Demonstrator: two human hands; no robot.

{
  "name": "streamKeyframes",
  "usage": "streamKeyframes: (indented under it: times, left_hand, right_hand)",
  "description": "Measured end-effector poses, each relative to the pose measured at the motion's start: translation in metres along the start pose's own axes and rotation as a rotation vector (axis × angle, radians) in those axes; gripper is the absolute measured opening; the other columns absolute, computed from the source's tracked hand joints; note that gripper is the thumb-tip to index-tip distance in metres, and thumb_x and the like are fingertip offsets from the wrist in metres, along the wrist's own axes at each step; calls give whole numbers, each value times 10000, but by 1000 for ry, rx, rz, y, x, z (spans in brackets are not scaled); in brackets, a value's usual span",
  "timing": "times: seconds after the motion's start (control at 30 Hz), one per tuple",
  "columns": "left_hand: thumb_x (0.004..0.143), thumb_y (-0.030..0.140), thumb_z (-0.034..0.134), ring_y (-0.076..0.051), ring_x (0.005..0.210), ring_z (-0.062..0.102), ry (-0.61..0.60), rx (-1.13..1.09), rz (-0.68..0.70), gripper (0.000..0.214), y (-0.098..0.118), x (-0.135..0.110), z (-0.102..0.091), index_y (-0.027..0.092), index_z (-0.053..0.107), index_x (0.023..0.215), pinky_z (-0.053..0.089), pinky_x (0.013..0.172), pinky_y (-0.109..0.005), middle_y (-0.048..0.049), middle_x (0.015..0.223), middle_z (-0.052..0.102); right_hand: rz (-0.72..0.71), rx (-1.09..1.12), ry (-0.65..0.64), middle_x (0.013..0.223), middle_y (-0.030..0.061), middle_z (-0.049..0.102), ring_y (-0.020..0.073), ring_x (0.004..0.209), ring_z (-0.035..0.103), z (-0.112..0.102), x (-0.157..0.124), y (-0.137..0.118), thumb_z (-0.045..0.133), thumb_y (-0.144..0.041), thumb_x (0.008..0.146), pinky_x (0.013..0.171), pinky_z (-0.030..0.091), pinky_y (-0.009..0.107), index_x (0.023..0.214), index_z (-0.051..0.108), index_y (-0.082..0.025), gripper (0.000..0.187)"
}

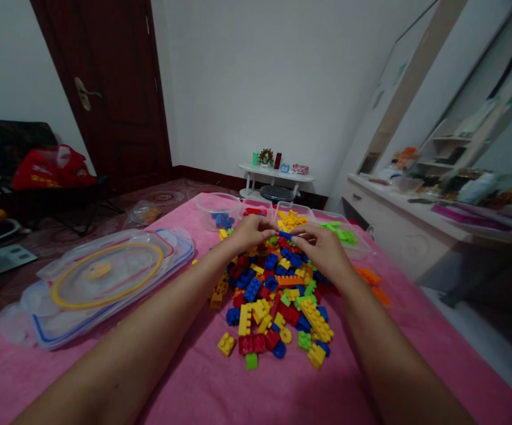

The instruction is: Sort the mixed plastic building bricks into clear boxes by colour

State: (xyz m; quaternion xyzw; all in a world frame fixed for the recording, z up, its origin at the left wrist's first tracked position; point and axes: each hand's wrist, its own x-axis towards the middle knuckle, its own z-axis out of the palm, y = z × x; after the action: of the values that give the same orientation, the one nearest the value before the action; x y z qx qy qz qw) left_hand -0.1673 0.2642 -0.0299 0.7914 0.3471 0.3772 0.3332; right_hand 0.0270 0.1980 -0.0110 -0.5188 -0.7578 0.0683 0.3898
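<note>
Blue plastic toy brick [285,235], pinched between the fingertips of left hand [252,232] and right hand [324,243] over the mixed brick heap [278,283]. Clear tubs [203,217] beyond hold single colours, presumably keeping shades apart.

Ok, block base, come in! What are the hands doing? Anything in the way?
Left hand, right hand: blue block held between them. Mixed block pile close by. Lids off to the left; nothing visibly blocking.

brick pile [252,289]: smooth plastic, faint sheen | cloth [198,386] under pile: matt | lids [118,280] left of pile: glossy clear plastic
</note>
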Motion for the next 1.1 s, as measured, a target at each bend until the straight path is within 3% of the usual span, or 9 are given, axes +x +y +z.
streamKeyframes:
  times: [0.07,0.13,0.23,0.3,0.43,0.57,0.8,0.93,1.1]
  left_hand:
    - [718,257,613,-121,627,571,-72,152,-44,183,8,-5,-12,132,703,818,404,572,-195,-27,710,675]
    - [664,262,673,-120,592,565,-301,258,-96,170,21,-13,-26,152,712,788,384,535,-188,-9,657,666]
    - [596,278,744,-123,583,576,-683,372,-164,281,50,-26,-40,195,729,864,375,514,-186,12,672,682]
    - [562,275,772,-123,592,579,-770,510,-165,350,70,-33,-38,222,735,906,373,516,-190,16,720,699]
    - [500,306,806,-136,602,570,-771,865,-122,328,94,-41,-15,252,757,820,365,540,-216,7,760,712]
    - [522,297,781,-161,653,583,-755,981,-111,326,91,-40,-2,246,753,843,379,563,-232,-9,798,711]
    - [574,265,729,-123,565,542,-542,583,-120,319,64,-30,-24,160,720,875,362,510,-209,-8,699,672]
    - [548,252,749,-106,493,507,-308,344,-172,235,49,-24,-20,149,684,749,334,458,-192,18,563,611]
    - [539,249,766,-91,477,504,-321,42,-246,224,39,-21,-12,134,632,677,370,459,-185,29,533,588]
  right_hand:
    - [77,-26,-56,809,38,706,165,707,623,-8,1,-4,595,-226,737,682,469,291,846,719,-184,171]
    - [69,-50,-125,804,36,711,170,725,627,-11,0,-10,606,-205,718,677,465,283,823,725,-185,160]
    - [-53,-99,-205,928,36,710,185,864,627,-2,-4,-23,600,-128,693,773,457,292,894,722,-210,249]
    - [-141,-142,-273,1031,28,689,186,962,607,9,-9,-31,574,-73,676,841,437,289,961,705,-234,352]
    - [-137,-249,-400,1023,23,679,180,985,594,28,-18,-37,529,-30,657,822,421,253,928,679,-237,373]
    - [-100,-288,-331,940,16,676,174,888,601,28,-17,-35,532,-79,671,719,406,239,893,656,-233,297]
    - [119,-254,-62,752,7,628,147,673,557,-9,-1,-17,590,-304,714,590,374,233,962,647,-206,273]
    - [142,-321,-213,730,15,636,155,650,558,-15,-2,0,618,-312,705,571,375,243,898,690,-214,228]
    - [158,-367,-343,879,35,691,179,776,610,-2,-10,3,664,-279,693,653,408,260,913,700,-249,225]
